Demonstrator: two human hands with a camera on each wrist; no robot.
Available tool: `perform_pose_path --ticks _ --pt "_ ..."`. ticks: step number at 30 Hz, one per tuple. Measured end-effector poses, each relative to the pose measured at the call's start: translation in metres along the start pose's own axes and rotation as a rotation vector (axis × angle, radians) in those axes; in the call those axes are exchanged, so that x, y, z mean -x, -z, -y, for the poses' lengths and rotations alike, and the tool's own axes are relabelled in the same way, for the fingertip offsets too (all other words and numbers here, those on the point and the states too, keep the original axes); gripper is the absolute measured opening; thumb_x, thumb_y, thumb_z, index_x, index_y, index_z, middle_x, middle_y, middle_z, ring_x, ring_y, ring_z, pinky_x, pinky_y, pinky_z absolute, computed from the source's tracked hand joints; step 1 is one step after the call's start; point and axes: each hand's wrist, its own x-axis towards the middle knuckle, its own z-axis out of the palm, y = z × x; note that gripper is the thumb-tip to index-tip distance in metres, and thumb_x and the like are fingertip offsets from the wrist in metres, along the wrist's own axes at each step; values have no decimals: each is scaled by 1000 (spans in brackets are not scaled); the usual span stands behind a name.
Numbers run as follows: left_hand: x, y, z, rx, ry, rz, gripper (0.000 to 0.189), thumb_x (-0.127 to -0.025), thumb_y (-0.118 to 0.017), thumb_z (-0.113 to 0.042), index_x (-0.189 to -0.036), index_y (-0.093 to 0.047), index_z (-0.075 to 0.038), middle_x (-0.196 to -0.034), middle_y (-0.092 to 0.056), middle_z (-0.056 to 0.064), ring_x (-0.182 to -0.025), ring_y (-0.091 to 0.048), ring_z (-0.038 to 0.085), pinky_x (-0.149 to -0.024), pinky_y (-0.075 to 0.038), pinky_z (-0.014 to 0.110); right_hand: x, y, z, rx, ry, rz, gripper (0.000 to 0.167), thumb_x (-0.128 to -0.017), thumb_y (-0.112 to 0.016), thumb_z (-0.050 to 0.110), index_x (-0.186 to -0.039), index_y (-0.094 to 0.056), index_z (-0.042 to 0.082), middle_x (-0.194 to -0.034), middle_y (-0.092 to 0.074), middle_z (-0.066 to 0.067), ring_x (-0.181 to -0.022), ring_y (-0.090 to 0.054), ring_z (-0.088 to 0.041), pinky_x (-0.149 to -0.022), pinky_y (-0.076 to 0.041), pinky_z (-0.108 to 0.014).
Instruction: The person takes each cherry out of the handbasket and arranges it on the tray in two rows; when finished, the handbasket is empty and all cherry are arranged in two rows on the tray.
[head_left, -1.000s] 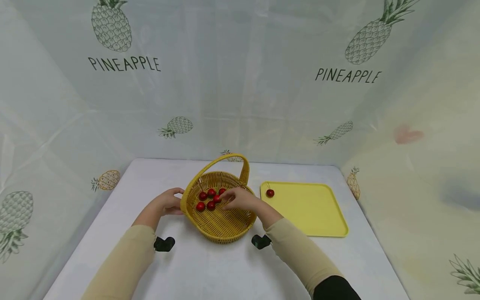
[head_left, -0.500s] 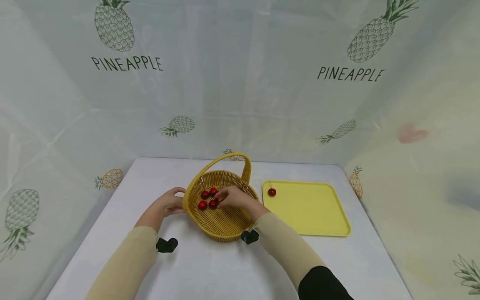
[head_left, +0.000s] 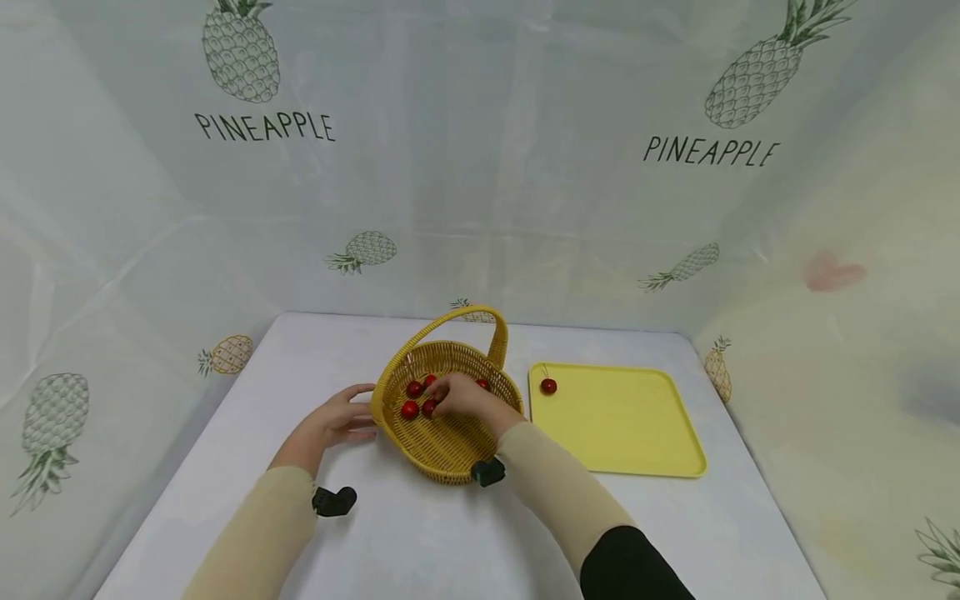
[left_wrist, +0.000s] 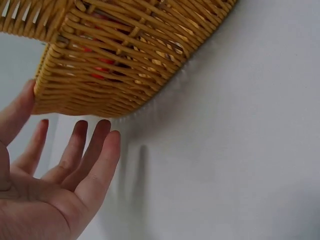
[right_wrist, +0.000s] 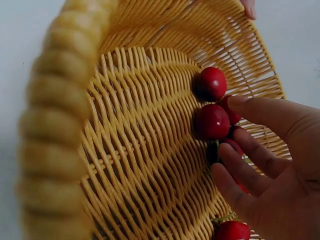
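A yellow wicker basket (head_left: 448, 454) with an arched handle stands on the white table and holds several red cherries (head_left: 409, 409). Beside its left rim is my left hand (head_left: 337, 421); in the left wrist view the thumb (left_wrist: 25, 102) touches the wicker while the other fingers stay spread just below the basket. Inside the basket, my right hand (head_left: 467, 397) reaches among the cherries. Its thumb tip lies against one cherry (right_wrist: 231, 111) in the right wrist view, with the other fingers loosely bent below. Another cherry (head_left: 482, 384) shows behind the right hand.
To the right of the basket lies a yellow tray (head_left: 622, 425) with a single stemmed cherry (head_left: 548, 386) near its back left corner. A curtain (head_left: 480, 183) printed with pineapples hangs behind the table.
My right hand has moved left and deeper among the cherries, covering some of them. A cherry now shows to the right of that hand. The left hand stays at the basket's rim.
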Motion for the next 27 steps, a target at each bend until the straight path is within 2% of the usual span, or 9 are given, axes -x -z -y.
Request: perform_pose_path --ticks 4,6,11,16,27 --pt "-1 3 7 53 9 47 69 -95 -61 -7 -154 -25 -11 -149 -28 27 -111 -58 35 -93 -47 52 -4 -2 0 33 -4 9 33 -82 -76 0 -115 -71 6 -107 -64 -9 -95 -57 -16 -78 -50 -29" --pt "-1 4 11 89 13 71 69 -96 -61 -8 -154 -24 -11 -149 -28 26 -106 -60 32 -92 -48 52 -6 -3 -1 51 -10 14 32 -82 -77 0 -113 -72 7 -106 -65 -8 -94 -57 -15 -77 -50 -28" --pt "-5 7 20 153 6 107 66 -99 -58 -12 -155 -22 -11 -133 -48 20 -96 -65 28 -88 -51 50 -9 -3 0 81 -18 29 32 -81 -78 1 -111 -74 9 -104 -65 -4 -93 -56 -14 -76 -50 -27" --pt "-9 8 26 189 -1 124 64 -101 -54 -15 -155 -20 -12 -114 -61 13 -95 -66 29 -89 -50 52 -10 -3 2 127 -12 54 32 -81 -78 3 -111 -74 13 -101 -66 1 -93 -57 -13 -77 -49 -26" --pt "-13 5 34 218 20 77 59 -100 -57 -22 -152 -30 -12 -114 -64 5 -98 -67 27 -90 -50 49 -10 -4 7 157 -35 125 30 -81 -77 1 -108 -76 14 -95 -65 3 -85 -56 -11 -72 -50 -24"
